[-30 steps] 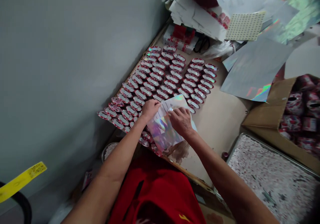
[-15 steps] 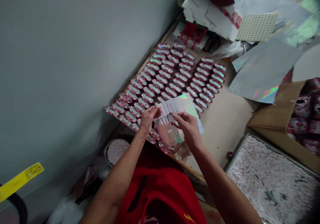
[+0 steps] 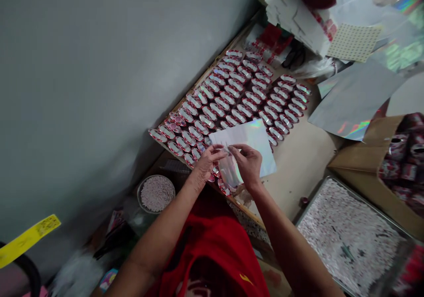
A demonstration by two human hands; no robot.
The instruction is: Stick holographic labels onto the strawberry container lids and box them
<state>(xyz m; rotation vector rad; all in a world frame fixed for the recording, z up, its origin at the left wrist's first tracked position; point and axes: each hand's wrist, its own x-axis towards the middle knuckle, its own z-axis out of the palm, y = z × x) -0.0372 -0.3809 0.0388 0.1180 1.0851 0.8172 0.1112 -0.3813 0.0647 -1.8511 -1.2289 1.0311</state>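
A shiny holographic sheet (image 3: 256, 136), marked with thin parallel lines, rests over the near rows of small oval-topped tubs. My left hand (image 3: 209, 162) pinches it at the left, thumb and forefinger together. My right hand (image 3: 248, 162) is closed in a pinch close by on the same sheet, its fingertips almost meeting those of the left. Whether a small strip lies between the fingertips is too fine to make out. Around and behind my hands stand the red-patterned tubs (image 3: 217, 108) with pale oval tops, packed in slanting rows.
Right of the table (image 3: 298, 162) stand an open cardboard box (image 3: 357, 156) of red-patterned containers and a metal tray (image 3: 344, 226) of pale bits. A bowl (image 3: 156, 194) of similar bits sits low at left. Silver sheets (image 3: 354, 98) and a dotted sticker sheet (image 3: 354, 43) lie behind. A wall borders the left.
My fingertips have come together over the sheet, the left hand moving right toward the right hand. The sheet's lower part has bent. The view has shifted, bringing more of the bowl into sight.
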